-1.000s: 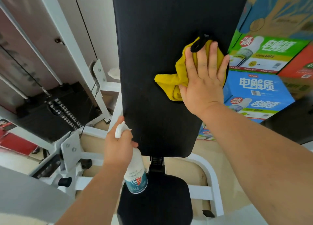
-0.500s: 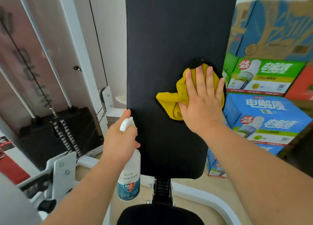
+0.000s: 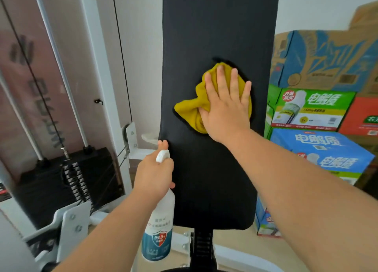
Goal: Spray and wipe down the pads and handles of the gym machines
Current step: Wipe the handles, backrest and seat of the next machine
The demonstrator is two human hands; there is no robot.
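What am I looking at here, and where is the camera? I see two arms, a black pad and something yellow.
No robot here: a person wears one camera on the head, so you look forward and down along their own arms. The right hand lies flat, fingers straight, pressing a crumpled yellow cloth against the tall black padded backrest of a gym machine. The left hand grips a white plastic spray bottle with a blue label at the pad's lower left edge. Left of it stands a black weight stack; on the right, stacked printed cardboard boxes.
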